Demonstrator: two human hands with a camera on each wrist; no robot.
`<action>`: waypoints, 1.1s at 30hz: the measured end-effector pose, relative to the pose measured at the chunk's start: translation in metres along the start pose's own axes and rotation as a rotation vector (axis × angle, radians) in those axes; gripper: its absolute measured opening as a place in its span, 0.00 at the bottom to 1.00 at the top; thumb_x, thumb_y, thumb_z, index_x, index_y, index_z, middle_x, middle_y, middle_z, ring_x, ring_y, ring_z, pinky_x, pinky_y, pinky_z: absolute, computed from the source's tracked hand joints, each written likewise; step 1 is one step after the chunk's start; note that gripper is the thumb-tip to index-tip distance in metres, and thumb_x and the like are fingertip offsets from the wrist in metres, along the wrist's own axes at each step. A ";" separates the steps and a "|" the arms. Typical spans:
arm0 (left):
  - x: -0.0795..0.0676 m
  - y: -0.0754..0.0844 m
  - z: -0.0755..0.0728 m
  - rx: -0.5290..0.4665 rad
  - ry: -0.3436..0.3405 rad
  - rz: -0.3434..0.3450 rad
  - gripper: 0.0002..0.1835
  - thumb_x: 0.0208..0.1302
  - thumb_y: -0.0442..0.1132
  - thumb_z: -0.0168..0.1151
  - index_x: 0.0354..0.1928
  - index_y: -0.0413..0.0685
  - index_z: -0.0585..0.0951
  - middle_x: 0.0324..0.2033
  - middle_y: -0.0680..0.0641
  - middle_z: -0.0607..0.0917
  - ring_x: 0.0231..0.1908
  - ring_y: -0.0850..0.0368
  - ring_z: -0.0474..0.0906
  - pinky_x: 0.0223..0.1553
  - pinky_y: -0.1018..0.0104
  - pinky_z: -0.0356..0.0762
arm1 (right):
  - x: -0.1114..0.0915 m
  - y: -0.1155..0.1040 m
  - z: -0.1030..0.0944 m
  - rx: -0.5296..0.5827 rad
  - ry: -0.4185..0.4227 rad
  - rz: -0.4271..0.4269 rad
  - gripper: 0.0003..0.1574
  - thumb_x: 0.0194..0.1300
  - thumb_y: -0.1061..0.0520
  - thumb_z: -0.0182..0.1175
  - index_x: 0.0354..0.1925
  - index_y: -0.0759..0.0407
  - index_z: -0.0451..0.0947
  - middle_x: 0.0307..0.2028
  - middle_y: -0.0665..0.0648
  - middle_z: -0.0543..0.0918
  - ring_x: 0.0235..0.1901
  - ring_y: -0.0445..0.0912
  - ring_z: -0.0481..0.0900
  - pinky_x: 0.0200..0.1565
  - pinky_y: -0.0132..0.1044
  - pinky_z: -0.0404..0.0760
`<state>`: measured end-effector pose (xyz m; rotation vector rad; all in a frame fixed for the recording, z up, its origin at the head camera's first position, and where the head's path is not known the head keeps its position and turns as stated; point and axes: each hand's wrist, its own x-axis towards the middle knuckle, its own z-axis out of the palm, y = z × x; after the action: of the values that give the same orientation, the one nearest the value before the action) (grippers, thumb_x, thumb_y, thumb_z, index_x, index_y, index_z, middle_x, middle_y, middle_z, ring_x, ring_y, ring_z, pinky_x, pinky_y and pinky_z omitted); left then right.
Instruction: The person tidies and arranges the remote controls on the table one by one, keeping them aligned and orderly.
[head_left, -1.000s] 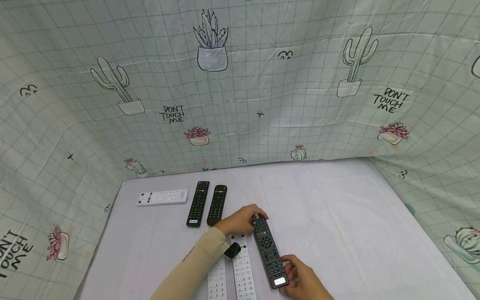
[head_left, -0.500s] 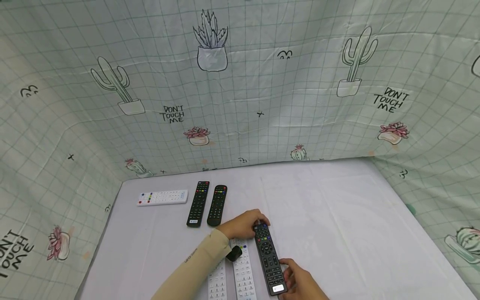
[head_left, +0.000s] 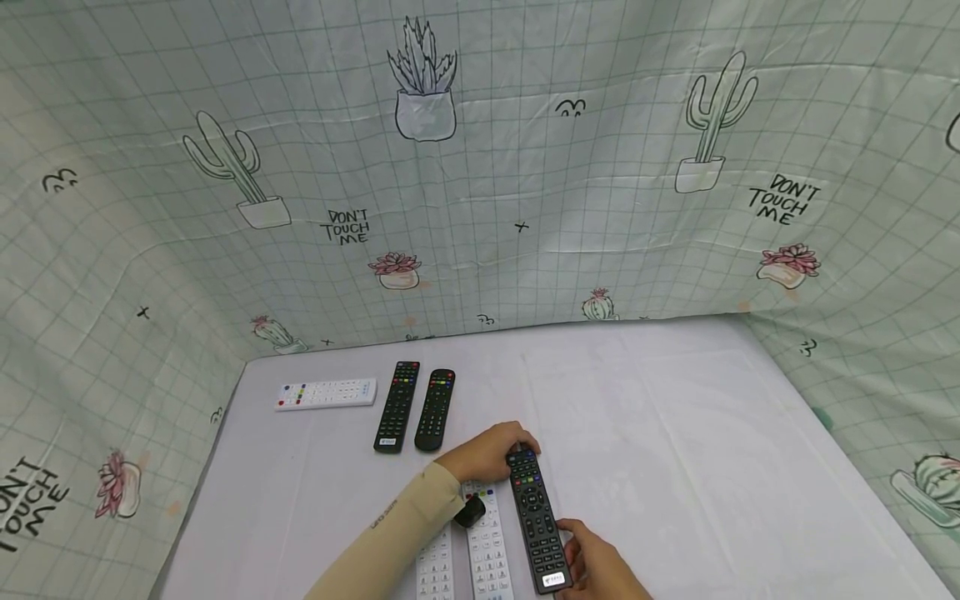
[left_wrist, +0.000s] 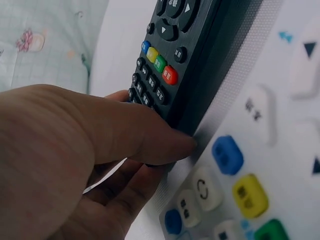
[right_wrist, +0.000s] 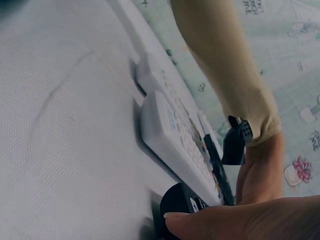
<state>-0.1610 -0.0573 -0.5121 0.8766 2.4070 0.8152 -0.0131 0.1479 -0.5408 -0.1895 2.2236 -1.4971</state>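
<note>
A black remote control (head_left: 534, 521) lies lengthwise near the front of the table, its white label toward me. My left hand (head_left: 491, 454) pinches its far end; in the left wrist view the thumb (left_wrist: 145, 132) is at one side, with fingers beyond. At the near end my right hand (head_left: 600, 562) holds the right side and lower corner. Its thumb (right_wrist: 205, 222) presses on that end in the right wrist view. Just left of the black remote lies a white remote (head_left: 489, 554), partly under my left wrist. A second white remote (head_left: 435, 571) lies beside it, half hidden by the sleeve.
Farther back on the left, a white remote (head_left: 326, 394) lies crosswise, next to two black remotes, one squared (head_left: 396, 408) and one rounded (head_left: 435, 410). A cactus-print curtain (head_left: 480, 183) closes off the back and sides of the white-covered table (head_left: 675, 433).
Both hands have drawn the black remote slightly toward me and straightened it a little, mostly in the first half second. The other remotes have stayed in place.
</note>
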 end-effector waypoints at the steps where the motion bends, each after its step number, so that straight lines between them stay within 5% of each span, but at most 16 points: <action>1: 0.000 0.000 0.000 0.009 0.002 0.002 0.30 0.54 0.13 0.65 0.58 0.44 0.85 0.48 0.49 0.82 0.47 0.61 0.77 0.59 0.68 0.80 | 0.000 0.000 0.001 0.002 0.001 0.003 0.52 0.43 0.76 0.72 0.65 0.89 0.61 0.34 0.56 0.77 0.31 0.45 0.79 0.31 0.35 0.87; 33: -0.004 -0.002 0.006 0.045 -0.007 -0.004 0.31 0.58 0.16 0.67 0.62 0.48 0.85 0.51 0.52 0.81 0.54 0.64 0.77 0.63 0.70 0.77 | 0.000 -0.006 0.001 -0.097 -0.074 0.007 0.52 0.49 0.70 0.78 0.64 0.91 0.60 0.30 0.55 0.80 0.28 0.47 0.84 0.31 0.42 0.88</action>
<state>-0.1556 -0.0590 -0.5166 0.8901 2.4291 0.7586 -0.0134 0.1450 -0.5352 -0.2631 2.2366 -1.3579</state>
